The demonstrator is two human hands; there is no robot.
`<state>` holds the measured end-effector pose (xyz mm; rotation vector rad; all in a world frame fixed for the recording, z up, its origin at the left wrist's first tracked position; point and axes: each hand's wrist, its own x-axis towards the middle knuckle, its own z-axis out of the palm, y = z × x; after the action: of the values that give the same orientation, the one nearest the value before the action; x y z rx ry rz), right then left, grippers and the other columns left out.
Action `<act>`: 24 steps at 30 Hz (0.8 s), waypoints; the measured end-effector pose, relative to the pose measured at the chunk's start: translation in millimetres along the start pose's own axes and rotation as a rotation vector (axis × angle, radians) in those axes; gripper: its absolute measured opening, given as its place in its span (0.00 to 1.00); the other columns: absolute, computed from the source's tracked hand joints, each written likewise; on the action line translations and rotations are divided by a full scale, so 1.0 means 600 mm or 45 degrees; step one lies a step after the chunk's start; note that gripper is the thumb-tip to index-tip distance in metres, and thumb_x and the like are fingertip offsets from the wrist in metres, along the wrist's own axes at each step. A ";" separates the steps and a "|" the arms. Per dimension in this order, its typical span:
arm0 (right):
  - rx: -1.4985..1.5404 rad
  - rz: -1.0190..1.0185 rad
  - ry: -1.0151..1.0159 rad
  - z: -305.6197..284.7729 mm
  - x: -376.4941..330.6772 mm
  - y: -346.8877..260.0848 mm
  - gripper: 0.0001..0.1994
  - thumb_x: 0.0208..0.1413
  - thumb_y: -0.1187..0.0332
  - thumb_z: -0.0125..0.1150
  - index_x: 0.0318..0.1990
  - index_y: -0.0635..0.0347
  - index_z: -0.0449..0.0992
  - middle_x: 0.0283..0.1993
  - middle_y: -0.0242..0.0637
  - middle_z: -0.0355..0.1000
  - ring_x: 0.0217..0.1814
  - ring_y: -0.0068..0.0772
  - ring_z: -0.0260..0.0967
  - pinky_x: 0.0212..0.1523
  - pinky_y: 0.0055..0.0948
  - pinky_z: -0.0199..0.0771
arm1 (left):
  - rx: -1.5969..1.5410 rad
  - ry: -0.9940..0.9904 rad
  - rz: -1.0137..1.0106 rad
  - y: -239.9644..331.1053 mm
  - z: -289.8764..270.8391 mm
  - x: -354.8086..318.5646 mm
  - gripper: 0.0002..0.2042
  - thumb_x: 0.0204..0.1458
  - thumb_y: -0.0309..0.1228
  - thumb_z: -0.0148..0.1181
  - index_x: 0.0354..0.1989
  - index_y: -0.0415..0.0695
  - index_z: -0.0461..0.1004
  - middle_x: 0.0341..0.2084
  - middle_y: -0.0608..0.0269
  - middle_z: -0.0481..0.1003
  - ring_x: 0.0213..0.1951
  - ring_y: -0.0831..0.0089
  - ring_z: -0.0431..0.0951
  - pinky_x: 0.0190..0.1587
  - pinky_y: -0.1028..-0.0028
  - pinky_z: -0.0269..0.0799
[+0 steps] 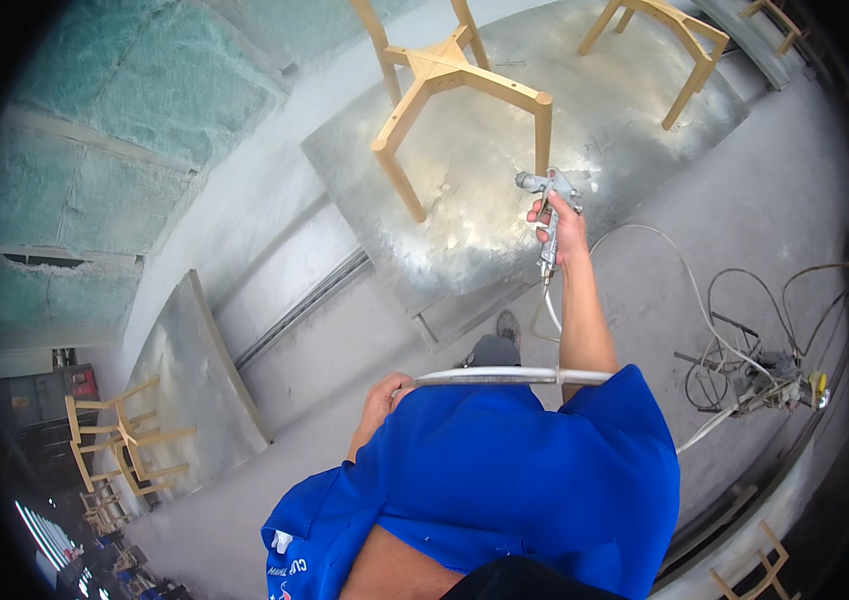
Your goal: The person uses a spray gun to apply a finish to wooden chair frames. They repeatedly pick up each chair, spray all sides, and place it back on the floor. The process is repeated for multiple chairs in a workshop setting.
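My right hand [565, 227] is closed around a silver spray gun [551, 190], with its nozzle pointing left. A thin pale hose hangs from the gun's handle. Just beyond the gun stands a light wooden leg frame [439, 70] with crossing bars, on a large metal-topped table [484, 225]. The gun's top is close to the frame's nearest right leg; I cannot tell whether they touch. A thicker white hose [504, 376] runs across my waist in front of my blue shirt. At its left end my left hand [381, 400] is curled around it, fingers partly hidden.
Another wooden frame [689, 40] stands at the table's far right. Hoses lead to pump-like equipment [769, 378] on the right floor. Far left, wooden chair frames [129, 440] stand by a second metal-topped table [209, 390]. Greenish filter-like panels [94, 185] cover the left wall.
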<state>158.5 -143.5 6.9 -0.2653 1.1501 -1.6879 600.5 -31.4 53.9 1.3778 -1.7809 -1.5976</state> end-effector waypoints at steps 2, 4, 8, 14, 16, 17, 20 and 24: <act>-0.224 0.205 0.185 0.007 0.028 0.011 0.14 0.67 0.61 0.58 0.54 0.57 0.73 0.33 0.35 0.75 0.30 0.26 0.76 0.16 0.21 0.62 | 0.031 0.017 -0.044 -0.001 -0.001 0.009 0.13 0.65 0.38 0.61 0.38 0.39 0.77 0.30 0.56 0.77 0.34 0.65 0.77 0.39 0.69 0.73; -0.358 0.238 0.176 0.004 0.036 0.023 0.13 0.67 0.61 0.58 0.52 0.59 0.73 0.33 0.36 0.74 0.30 0.28 0.77 0.15 0.22 0.63 | 0.044 0.045 -0.061 -0.005 -0.002 0.017 0.14 0.64 0.40 0.63 0.38 0.40 0.78 0.30 0.56 0.78 0.33 0.65 0.77 0.39 0.69 0.73; -0.209 0.178 0.046 -0.021 0.006 0.030 0.13 0.69 0.59 0.56 0.52 0.57 0.73 0.34 0.35 0.74 0.32 0.29 0.76 0.15 0.21 0.62 | 0.120 0.092 -0.023 -0.005 -0.007 0.028 0.15 0.61 0.42 0.66 0.38 0.41 0.78 0.31 0.55 0.79 0.33 0.61 0.78 0.39 0.68 0.74; 0.324 0.138 -0.246 -0.020 -0.027 0.030 0.18 0.71 0.59 0.52 0.64 0.52 0.68 0.37 0.34 0.73 0.35 0.27 0.73 0.16 0.18 0.63 | 0.235 0.071 0.073 0.029 -0.008 0.056 0.15 0.59 0.42 0.67 0.38 0.41 0.78 0.31 0.55 0.78 0.35 0.55 0.79 0.39 0.65 0.74; 0.176 0.117 -0.171 -0.010 -0.017 0.045 0.25 0.70 0.58 0.54 0.71 0.48 0.62 0.35 0.33 0.73 0.33 0.26 0.73 0.16 0.19 0.62 | 0.297 0.077 0.070 0.041 -0.014 0.067 0.15 0.59 0.43 0.67 0.38 0.41 0.79 0.32 0.55 0.78 0.36 0.55 0.79 0.39 0.64 0.74; 0.097 0.168 -0.110 -0.008 -0.009 0.054 0.26 0.69 0.58 0.55 0.72 0.47 0.61 0.35 0.33 0.73 0.33 0.25 0.73 0.16 0.19 0.62 | 0.325 0.083 0.068 0.046 -0.019 0.071 0.15 0.59 0.43 0.67 0.38 0.41 0.79 0.32 0.55 0.78 0.36 0.54 0.79 0.39 0.63 0.74; -0.071 0.263 0.014 0.001 0.017 0.106 0.23 0.67 0.59 0.58 0.67 0.52 0.67 0.33 0.32 0.73 0.32 0.24 0.74 0.16 0.21 0.61 | 0.403 0.054 0.038 0.050 -0.043 0.076 0.14 0.58 0.41 0.68 0.38 0.41 0.79 0.32 0.55 0.79 0.36 0.54 0.80 0.39 0.62 0.74; -0.278 0.316 0.194 0.012 0.040 0.205 0.10 0.66 0.61 0.60 0.45 0.58 0.74 0.30 0.34 0.75 0.28 0.25 0.72 0.16 0.26 0.62 | 0.356 0.019 0.023 0.033 -0.086 0.071 0.12 0.57 0.38 0.69 0.39 0.42 0.80 0.33 0.55 0.79 0.36 0.53 0.80 0.39 0.62 0.75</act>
<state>228.5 -168.6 -94.2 -0.1235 1.4222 -1.3846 614.6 -96.9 73.0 1.4826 -2.0622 -1.3639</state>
